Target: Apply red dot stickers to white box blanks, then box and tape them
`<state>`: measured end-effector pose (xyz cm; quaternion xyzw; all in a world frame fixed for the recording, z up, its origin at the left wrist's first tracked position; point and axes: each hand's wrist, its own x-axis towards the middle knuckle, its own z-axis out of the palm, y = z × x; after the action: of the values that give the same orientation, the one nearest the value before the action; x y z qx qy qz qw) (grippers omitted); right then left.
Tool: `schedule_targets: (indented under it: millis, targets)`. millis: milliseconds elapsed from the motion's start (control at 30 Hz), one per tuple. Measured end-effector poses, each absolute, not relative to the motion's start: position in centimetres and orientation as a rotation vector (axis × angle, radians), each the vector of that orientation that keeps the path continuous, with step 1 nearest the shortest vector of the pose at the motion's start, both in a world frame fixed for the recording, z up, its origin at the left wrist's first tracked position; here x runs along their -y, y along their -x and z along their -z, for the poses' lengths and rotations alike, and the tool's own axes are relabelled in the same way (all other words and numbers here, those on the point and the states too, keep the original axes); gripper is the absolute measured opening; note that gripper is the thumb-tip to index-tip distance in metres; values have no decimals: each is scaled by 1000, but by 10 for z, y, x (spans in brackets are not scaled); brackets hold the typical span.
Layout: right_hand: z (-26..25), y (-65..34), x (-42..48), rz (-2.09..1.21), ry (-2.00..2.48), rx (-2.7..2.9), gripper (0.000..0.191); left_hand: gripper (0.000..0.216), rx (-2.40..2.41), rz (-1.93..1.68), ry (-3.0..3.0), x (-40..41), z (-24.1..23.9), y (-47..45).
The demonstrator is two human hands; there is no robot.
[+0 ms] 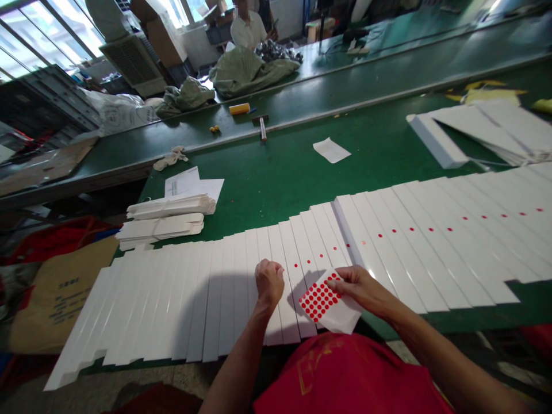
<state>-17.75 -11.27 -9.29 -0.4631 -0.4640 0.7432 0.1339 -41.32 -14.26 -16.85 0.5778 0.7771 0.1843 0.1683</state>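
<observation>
- Our right hand (360, 287) holds a small sticker sheet (328, 303) by its upper edge, thumb on top and fingers below; the sheet hangs just over the near edge of the desk (276, 172).
- The sheet carries rows of red dot stickers and looks thin and light. We judge that it bends easily, so it is better to hold it at the bare white margin and not on the dots.
- Our left hand (268, 282) is closed narrow, the fingertips pressed down on one white strip (276, 270) in the long row of overlapping strips (181, 299).
- The strips look like glossy folded card: light, rather stiff, probably slippery, and easy to push out of line.
- Strips to the right already have one red dot (379, 236) each; those to the left are bare.
- A single dot is tiny and sticky, so we would lift it by its edge with a fingertip.
</observation>
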Motion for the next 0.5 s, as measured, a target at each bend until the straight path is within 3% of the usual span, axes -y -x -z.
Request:
schedule_targets:
  millis: [233, 500]
  targets:
    - [98, 181, 112, -2214, 1283, 1254, 35, 11, -2271, -624, -1638, 150, 158, 408]
    - [94, 185, 111, -2227, 1284, 1255, 35, 19, -1604, -768, -1206, 155, 110, 392]
